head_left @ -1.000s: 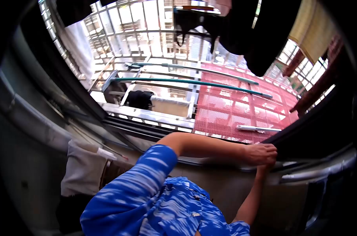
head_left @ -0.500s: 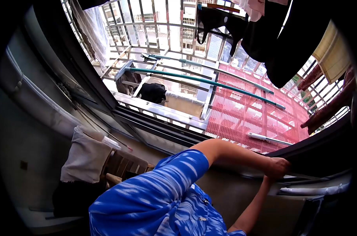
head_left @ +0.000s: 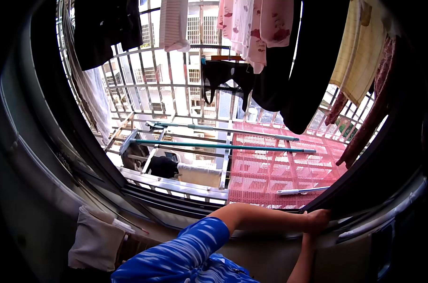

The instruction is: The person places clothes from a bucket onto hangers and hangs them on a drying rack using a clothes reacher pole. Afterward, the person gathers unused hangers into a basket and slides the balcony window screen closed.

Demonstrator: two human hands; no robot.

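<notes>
My left hand (head_left: 319,220) reaches across to the right, its arm coming out of a blue and white sleeve (head_left: 176,252). It is closed against the dark window frame (head_left: 318,200) at the lower right of the opening; the fingertips are lost in shadow. My right forearm (head_left: 302,264) rises from the bottom edge to meet it. The right hand is mostly hidden behind the left one, so its fingers do not show. Beyond the frame, a pink mesh mat (head_left: 256,172) covers part of the barred window ledge.
Two long poles, one green (head_left: 223,146), lie across the bars, and a white handle (head_left: 301,190) rests on the mat. Dark clothes (head_left: 108,33), pink garments (head_left: 256,28) and a yellow cloth (head_left: 358,52) hang above. A pale towel (head_left: 95,238) drapes at lower left.
My view has tilted upward and levelled, so more hanging laundry shows and the ledge sits lower. Both arms stay together by the window frame.
</notes>
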